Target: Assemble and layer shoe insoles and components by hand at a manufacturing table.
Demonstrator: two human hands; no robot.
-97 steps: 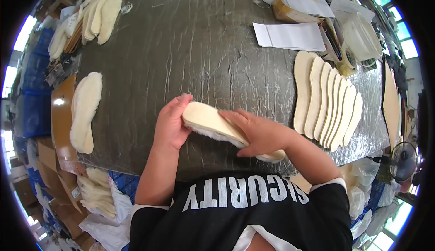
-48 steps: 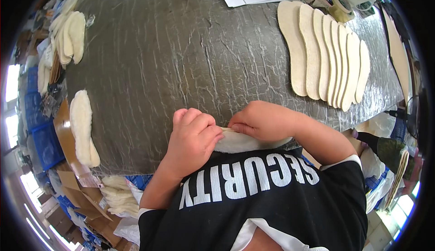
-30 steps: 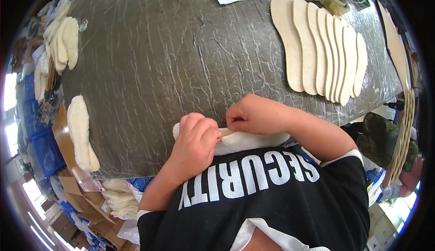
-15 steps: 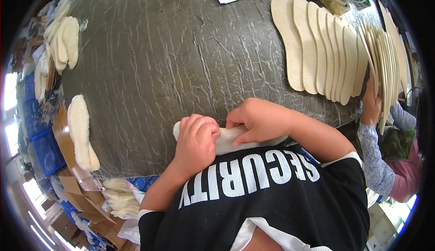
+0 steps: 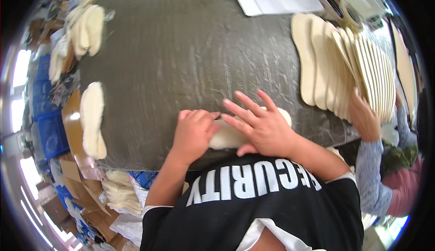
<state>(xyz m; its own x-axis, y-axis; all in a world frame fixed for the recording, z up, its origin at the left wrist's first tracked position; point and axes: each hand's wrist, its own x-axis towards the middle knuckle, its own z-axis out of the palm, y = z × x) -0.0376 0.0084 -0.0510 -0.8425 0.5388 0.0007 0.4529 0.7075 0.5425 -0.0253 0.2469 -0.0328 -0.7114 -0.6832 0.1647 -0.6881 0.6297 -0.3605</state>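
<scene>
A cream fleecy insole (image 5: 225, 136) lies flat along the near edge of the dark table, just in front of my body. My left hand (image 5: 194, 132) curls around its left end, thumb and fingers drawn together on the edge; the fingers cover that end. Over the insole's middle and right part, my right hand (image 5: 263, 125) is spread, fingers stretched toward the far side. The rounded right tip of the insole shows beyond it.
Overlapping beige insoles (image 5: 312, 65) fan out at the right, with a co-worker's hand (image 5: 365, 117) touching them. White paper (image 5: 281, 0) lies at the far side. More fleecy insoles (image 5: 92, 119) rest along the left edge. Below left stand cardboard boxes (image 5: 74, 178) and a blue crate (image 5: 50, 133).
My right hand has gone from a pinch on the insole's edge to spread fingers over it. The co-worker's hand and upright insoles have come closer to the fanned ones. The view has shifted slightly.
</scene>
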